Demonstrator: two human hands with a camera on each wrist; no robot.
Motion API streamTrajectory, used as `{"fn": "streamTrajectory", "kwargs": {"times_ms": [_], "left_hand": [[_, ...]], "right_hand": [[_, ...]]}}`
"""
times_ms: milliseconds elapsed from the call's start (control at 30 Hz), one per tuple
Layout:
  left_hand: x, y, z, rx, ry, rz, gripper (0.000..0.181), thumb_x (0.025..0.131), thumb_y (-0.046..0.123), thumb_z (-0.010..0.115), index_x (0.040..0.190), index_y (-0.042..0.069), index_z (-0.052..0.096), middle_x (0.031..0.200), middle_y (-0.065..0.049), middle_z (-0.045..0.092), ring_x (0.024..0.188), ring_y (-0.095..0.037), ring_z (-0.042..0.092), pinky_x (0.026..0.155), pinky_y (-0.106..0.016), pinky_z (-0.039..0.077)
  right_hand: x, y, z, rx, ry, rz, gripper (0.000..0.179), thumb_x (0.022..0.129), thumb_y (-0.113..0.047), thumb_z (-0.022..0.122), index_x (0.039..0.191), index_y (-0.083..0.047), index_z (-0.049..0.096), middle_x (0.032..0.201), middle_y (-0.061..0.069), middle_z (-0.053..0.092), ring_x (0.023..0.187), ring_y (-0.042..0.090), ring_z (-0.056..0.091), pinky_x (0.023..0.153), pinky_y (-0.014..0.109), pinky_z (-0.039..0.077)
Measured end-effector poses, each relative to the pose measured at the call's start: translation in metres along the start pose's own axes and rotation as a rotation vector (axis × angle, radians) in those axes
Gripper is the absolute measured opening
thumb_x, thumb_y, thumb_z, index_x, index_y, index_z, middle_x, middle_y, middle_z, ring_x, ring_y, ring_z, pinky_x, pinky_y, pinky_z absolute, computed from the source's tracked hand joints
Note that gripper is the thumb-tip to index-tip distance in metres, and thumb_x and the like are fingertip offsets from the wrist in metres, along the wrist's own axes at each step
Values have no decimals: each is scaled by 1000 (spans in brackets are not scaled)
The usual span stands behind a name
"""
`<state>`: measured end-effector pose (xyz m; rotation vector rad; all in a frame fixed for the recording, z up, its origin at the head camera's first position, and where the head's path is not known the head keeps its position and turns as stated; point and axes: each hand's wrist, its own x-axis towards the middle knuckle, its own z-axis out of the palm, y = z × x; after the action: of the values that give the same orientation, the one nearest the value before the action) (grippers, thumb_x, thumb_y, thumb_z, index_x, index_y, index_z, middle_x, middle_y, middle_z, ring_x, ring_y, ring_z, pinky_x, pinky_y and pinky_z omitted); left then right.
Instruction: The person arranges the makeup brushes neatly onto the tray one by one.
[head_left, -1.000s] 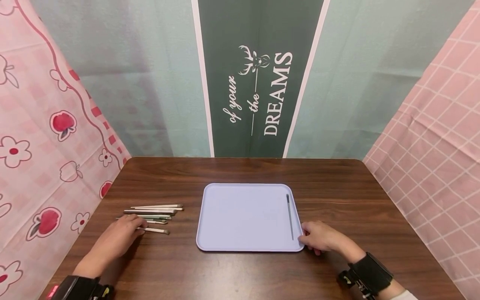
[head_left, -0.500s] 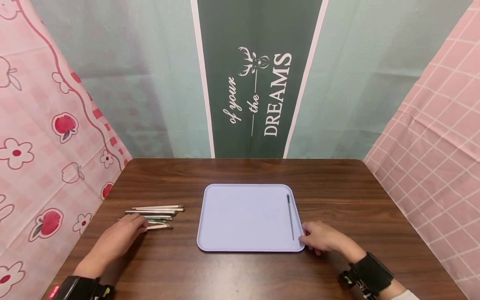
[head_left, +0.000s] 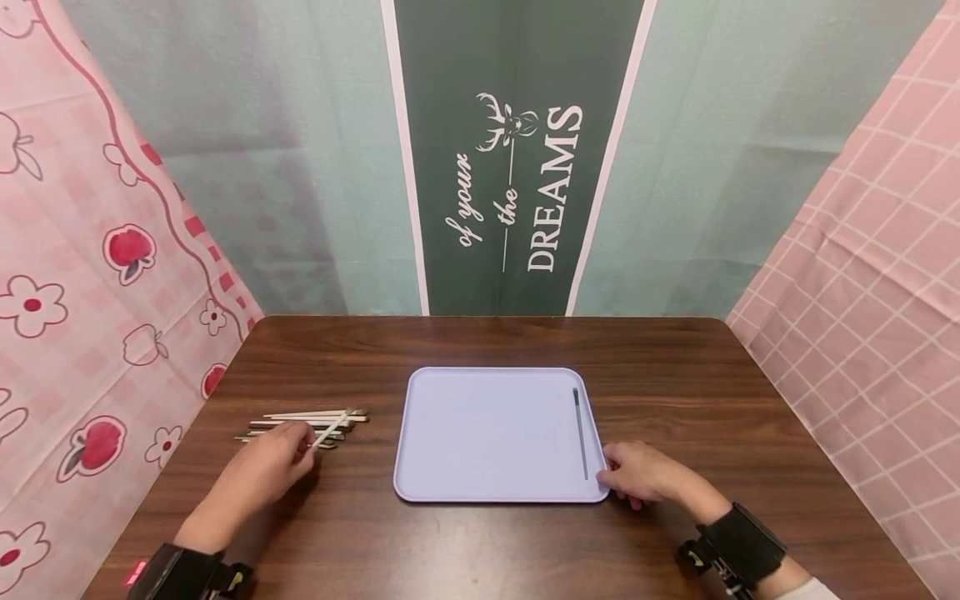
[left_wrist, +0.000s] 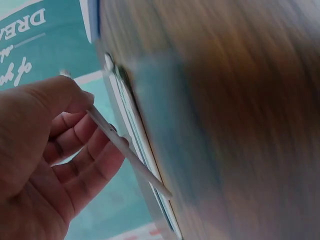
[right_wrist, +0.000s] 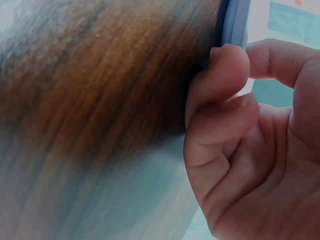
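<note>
Currently, a lavender rectangular tray (head_left: 480,433) lies flat on a dark wood-grain desk (head_left: 480,550), seen from the wearer's side. Left of the tray, the person's left hand (head_left: 273,460) pinches a slim, pale-handled brush (head_left: 327,430) between thumb and fingers; it slants away from the wearer, toward the tray's side. Under and beyond that hand, also left of the tray, a loose bundle of brushes (head_left: 311,414) lies roughly sideways, with cream, green and dark handles. Whether the pinched brush touches the bundle is unclear. At the tray's near right corner, the right hand (head_left: 641,472) grips the rim, thumb on one side and bent fingers on the other. Inside the tray, alongside its right edge, rests one thin grey brush (head_left: 581,435), its dark tip at the far end. Beyond the tray hangs a green cloth (head_left: 517,50) printed with a deer head and white lettering including "DREAMS".
</note>
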<state>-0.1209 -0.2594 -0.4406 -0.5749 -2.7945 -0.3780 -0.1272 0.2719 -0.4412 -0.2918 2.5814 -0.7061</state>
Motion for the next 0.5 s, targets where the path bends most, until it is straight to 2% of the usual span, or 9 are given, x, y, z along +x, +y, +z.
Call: {"fn": "streamTrajectory", "kwargs": {"times_ms": [133, 267, 500], "left_hand": [[6, 14, 2, -56, -41, -81, 22, 81, 4, 76, 82, 14, 57, 70, 8, 49, 61, -4, 42, 55, -25, 38], [12, 25, 5, -113, -48, -133, 22, 80, 4, 77, 81, 13, 57, 69, 7, 54, 62, -4, 47, 56, -25, 41], [22, 45, 7, -169, -118, -240, 16, 80, 8, 75, 81, 12, 60, 68, 6, 57, 61, -10, 48, 58, -29, 40]], "right_hand": [[1, 0, 1, 0, -1, 8, 18, 91, -16, 65, 77, -12, 54, 62, 1, 57, 45, 14, 55, 43, 28, 41], [1, 1, 2, 0, -4, 22, 17, 91, -15, 65, 77, -12, 54, 63, 2, 57, 46, 14, 55, 44, 27, 41], [1, 1, 1, -2, -1, 13, 18, 91, -16, 66, 78, -12, 54, 62, 1, 56, 45, 14, 55, 43, 27, 41]]}}
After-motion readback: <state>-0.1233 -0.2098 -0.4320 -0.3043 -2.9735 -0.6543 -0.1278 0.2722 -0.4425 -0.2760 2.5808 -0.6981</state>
